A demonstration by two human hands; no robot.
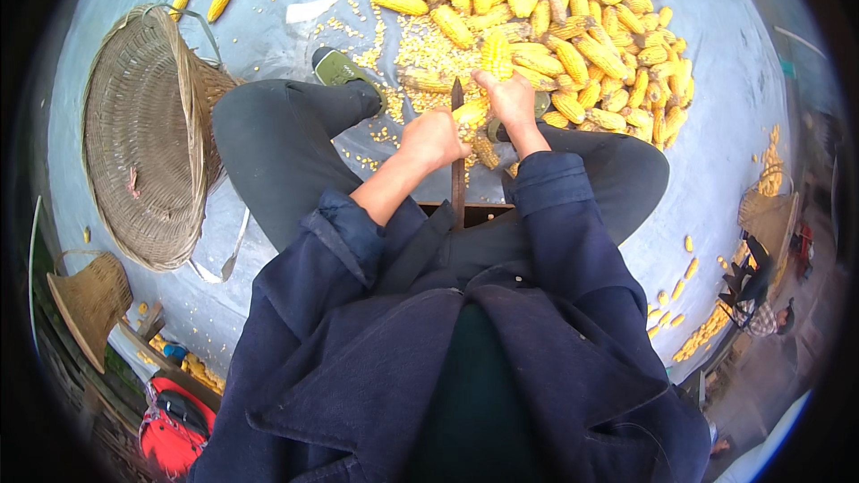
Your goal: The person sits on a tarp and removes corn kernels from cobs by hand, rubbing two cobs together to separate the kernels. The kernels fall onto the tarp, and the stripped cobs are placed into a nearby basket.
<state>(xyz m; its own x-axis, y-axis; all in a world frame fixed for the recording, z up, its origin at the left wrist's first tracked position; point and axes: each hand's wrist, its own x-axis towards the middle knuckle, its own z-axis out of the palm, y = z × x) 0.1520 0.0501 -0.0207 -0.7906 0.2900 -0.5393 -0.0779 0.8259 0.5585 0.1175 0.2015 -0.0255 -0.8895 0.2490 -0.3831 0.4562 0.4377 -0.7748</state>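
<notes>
My left hand (433, 139) is closed around a yellow corn cob (472, 111), beside a narrow upright bar (458, 174) that rises between my legs and ends in a point. In my right hand (511, 99), farther forward, is another corn cob (496, 56) with its kernels on. Loose kernels (429, 47) lie on the sheet in front of the bar, and a partly bare cob (484, 151) is below my hands. A large heap of corn cobs (597, 57) spreads forward and to the right, close to my right hand.
A large wicker basket (144, 141) lies tipped at my left on the grey sheet (268, 33). Several cobs lie beyond it. Another basket (94, 288) and a red bag (176, 426) are at lower left. At far right are a basket (768, 215), more corn and a person (765, 318).
</notes>
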